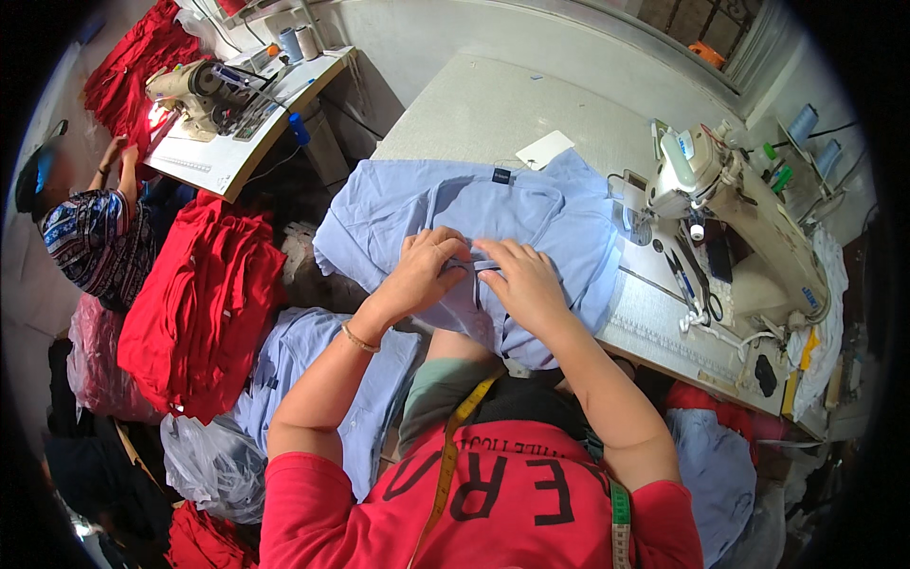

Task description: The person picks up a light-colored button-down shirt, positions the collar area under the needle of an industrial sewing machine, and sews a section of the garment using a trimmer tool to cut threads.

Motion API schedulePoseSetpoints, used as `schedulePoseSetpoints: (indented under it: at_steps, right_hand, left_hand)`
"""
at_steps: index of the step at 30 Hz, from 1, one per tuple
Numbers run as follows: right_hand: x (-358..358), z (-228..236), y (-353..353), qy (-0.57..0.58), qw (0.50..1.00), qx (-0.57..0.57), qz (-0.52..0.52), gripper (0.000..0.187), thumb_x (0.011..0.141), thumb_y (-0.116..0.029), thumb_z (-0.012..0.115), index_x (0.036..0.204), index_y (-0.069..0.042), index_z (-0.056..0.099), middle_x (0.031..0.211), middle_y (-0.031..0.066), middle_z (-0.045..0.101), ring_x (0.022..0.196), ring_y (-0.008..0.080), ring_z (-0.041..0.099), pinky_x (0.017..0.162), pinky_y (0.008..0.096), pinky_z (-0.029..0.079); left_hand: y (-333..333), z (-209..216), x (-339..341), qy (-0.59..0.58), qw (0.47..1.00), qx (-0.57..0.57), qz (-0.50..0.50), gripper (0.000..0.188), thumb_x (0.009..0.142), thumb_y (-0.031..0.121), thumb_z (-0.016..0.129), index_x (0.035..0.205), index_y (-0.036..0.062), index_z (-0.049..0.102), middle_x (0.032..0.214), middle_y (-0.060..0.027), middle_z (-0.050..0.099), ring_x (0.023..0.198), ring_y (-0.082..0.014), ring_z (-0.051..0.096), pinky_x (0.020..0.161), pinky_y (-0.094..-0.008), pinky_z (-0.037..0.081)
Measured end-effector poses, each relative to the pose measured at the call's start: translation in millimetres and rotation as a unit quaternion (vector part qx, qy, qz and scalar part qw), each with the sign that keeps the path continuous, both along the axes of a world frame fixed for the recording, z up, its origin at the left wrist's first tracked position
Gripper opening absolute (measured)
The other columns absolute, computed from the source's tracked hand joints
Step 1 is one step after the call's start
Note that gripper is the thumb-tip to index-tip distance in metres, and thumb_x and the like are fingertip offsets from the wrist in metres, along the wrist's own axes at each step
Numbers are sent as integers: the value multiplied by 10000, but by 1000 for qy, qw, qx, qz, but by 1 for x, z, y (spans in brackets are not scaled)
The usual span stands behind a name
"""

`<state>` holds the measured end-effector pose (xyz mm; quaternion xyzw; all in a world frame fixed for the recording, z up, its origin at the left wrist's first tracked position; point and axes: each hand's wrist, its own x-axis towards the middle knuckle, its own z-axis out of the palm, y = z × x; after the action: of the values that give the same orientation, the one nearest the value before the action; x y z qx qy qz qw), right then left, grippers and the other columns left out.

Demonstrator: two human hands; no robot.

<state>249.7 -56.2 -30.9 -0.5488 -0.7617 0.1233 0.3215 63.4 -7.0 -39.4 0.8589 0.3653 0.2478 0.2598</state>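
A light blue shirt (379, 204) lies spread over the near part of the white sewing table, its front edge hanging toward my lap. A dark label (501, 176) shows at its neck. Both hands meet at the middle of the garment. My left hand (428, 266) pinches the placket fabric between thumb and fingers. Close beside it, my right hand (521, 280) grips the same strip with curled fingers. Just right of the shirt stands a white sewing machine (730, 213), with black scissors (706, 296) lying in front of it.
White card (547, 150) lies behind the shirt. Thread spools (803, 123) stand at the right. To the left are a pile of red garments (204, 308), more blue shirts (318, 370) and plastic bags (213, 465). Another person (100, 223) sits at a second machine (190, 95).
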Motion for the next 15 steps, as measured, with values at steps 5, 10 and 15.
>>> schedulePoseSetpoints:
  at_steps: [5,10,15]
  right_hand:
    - [2,-14,11,62,997,-44,7,88,836,-127,567,894,-73,606,886,90,591,895,302,567,766,401,437]
    - [-1,-7,9,156,985,-79,8,77,827,-94,567,888,-58,597,878,93,592,876,320,568,777,419,438]
    - [-5,-5,7,141,982,127,-21,88,806,-87,599,882,-45,594,881,89,603,823,300,590,742,405,451]
  left_hand:
    - [0,-4,-1,-10,999,32,-19,217,759,120,676,972,87,652,1156,-65,555,1061,-256,481,931,-356,313]
    - [3,-7,-1,-32,998,52,-10,157,802,168,666,924,69,672,1116,-69,566,1031,-251,496,911,-350,331]
    - [-1,1,-3,-109,992,-63,-14,141,840,176,646,885,42,655,983,-75,567,910,-219,532,815,-309,399]
